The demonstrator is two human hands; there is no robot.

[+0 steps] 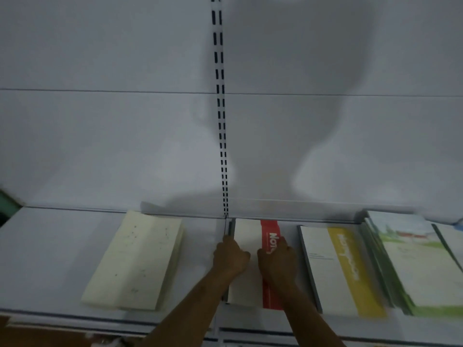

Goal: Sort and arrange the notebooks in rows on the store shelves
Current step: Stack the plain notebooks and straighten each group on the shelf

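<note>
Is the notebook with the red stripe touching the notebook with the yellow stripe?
Apart. The head view shows a bare strip of white shelf between the red-striped notebook and the yellow-striped notebook, along their whole length.

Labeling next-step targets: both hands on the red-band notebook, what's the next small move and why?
Probably let go and pull both hands back. The red-band notebook already lies flat on the shelf, its far edge at the back panel, lined up beside the yellow-band notebook. The left hand and right hand rest on its cover.
</note>
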